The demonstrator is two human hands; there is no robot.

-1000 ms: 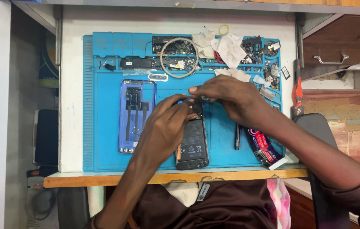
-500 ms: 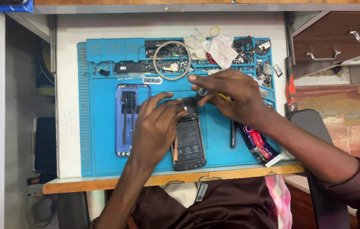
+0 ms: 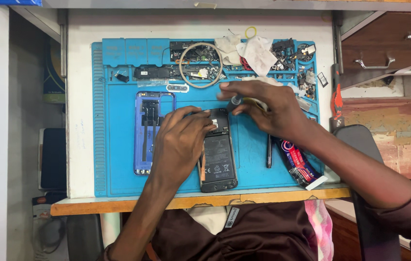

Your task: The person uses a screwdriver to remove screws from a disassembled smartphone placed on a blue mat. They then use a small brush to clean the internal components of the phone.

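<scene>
Blue repair mat (image 3: 118, 145) on a white bench (image 3: 80, 96), centre frame: left hand (image 3: 179, 145) steadies the opened phone (image 3: 218, 162), right hand (image 3: 268, 108) pinches a screwdriver (image 3: 237, 100).

An opened black phone (image 3: 219, 157) lies flat on the blue mat (image 3: 118, 183), battery exposed; a small tool (image 3: 237, 100), perhaps a screwdriver, points at its top.

A phone repair workshop: blue repair mat (image 3: 118, 179), opened phone (image 3: 218, 159), loose parts (image 3: 292, 53).
</scene>
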